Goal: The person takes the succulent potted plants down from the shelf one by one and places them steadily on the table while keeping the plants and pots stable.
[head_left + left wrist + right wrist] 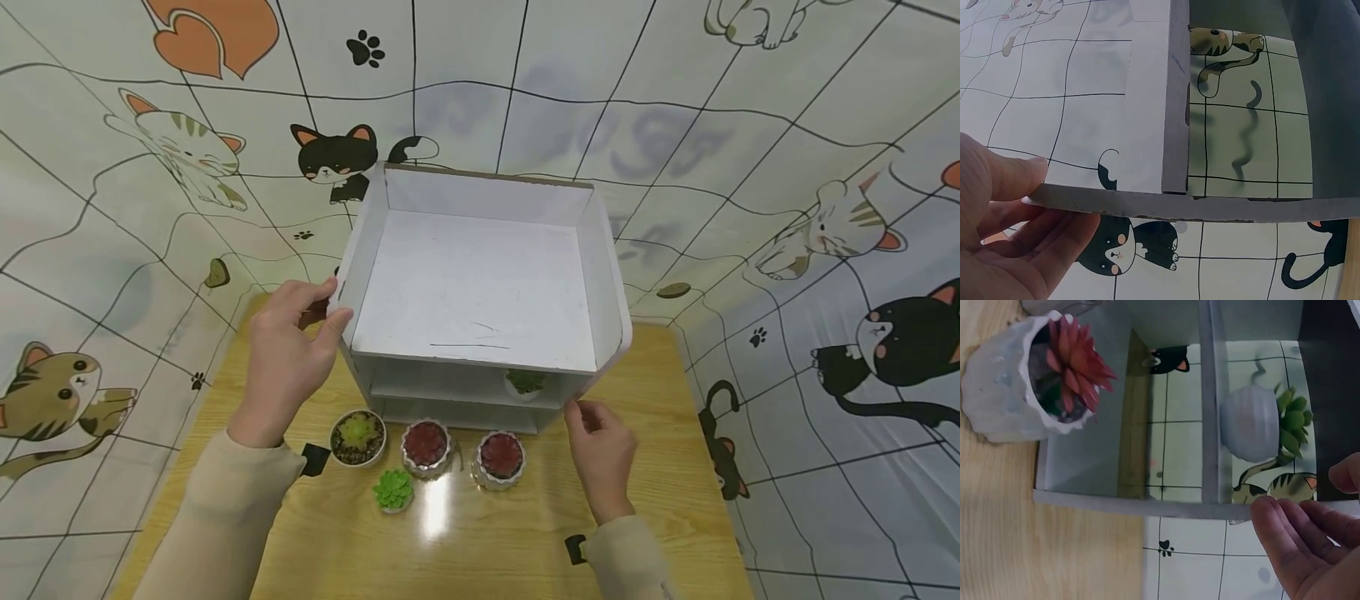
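A white shelf unit stands on the wooden table, with an open tray-like top and two tiers below. My left hand grips the front edge of its left side panel, thumb on one face and fingers on the other. Lower down, my right hand holds the front edge of the right side panel between thumb and fingers. Inside the unit, a green succulent in a white ribbed pot stands on the middle board, close to my right hand.
In front of the unit stand two red succulents in white scalloped pots. To their left are a round white pot with a yellow-green plant and a small bright green succulent. Cat-print cloth surrounds the table.
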`<state>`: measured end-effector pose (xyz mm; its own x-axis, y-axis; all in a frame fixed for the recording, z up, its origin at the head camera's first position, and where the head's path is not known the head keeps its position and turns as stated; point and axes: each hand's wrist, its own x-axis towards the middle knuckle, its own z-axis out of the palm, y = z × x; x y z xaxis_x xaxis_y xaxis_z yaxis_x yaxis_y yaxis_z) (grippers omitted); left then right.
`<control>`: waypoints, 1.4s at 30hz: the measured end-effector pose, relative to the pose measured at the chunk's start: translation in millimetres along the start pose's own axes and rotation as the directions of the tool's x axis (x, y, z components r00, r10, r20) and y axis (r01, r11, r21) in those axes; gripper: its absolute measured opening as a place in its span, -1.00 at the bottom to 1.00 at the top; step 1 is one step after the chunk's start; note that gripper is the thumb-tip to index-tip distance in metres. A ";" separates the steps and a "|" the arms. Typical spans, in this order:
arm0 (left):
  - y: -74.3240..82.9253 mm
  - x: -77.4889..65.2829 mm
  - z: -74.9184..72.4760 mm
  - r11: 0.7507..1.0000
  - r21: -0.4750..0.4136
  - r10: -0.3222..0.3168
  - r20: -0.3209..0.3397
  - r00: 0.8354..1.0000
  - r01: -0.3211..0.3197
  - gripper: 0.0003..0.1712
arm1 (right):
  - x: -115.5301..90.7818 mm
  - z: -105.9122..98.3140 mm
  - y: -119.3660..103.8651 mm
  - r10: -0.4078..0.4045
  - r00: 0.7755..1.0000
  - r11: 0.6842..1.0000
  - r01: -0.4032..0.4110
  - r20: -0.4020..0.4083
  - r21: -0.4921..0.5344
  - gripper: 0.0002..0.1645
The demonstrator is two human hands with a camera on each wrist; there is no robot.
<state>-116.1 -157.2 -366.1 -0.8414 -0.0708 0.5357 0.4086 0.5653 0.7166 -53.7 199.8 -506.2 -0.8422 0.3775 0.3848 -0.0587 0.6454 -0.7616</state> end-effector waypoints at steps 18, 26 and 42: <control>0.3 -1.3 0.3 1.000 -0.004 -0.021 0.005 1.000 0.021 -0.60 | -16.2 34.4 -11.7 -0.047 0.976 0.995 0.026 0.213 0.099 -0.48; -0.6 -1.3 0.0 1.000 0.001 -0.003 -0.004 1.000 0.003 -0.60 | -15.6 42.4 -13.7 -0.047 0.983 0.999 0.043 0.178 0.027 -0.45; 1.5 -1.7 -1.1 1.000 0.000 -0.025 0.002 1.000 0.025 -0.60 | -11.9 54.4 -17.0 -0.019 0.985 0.999 0.024 0.173 -0.025 -0.38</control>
<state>-113.7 -157.2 -365.5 -0.8523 -0.0833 0.5164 0.3871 0.5634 0.7298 -71.9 148.2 -526.1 -0.9210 0.2446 0.3033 -0.0653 0.6705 -0.7390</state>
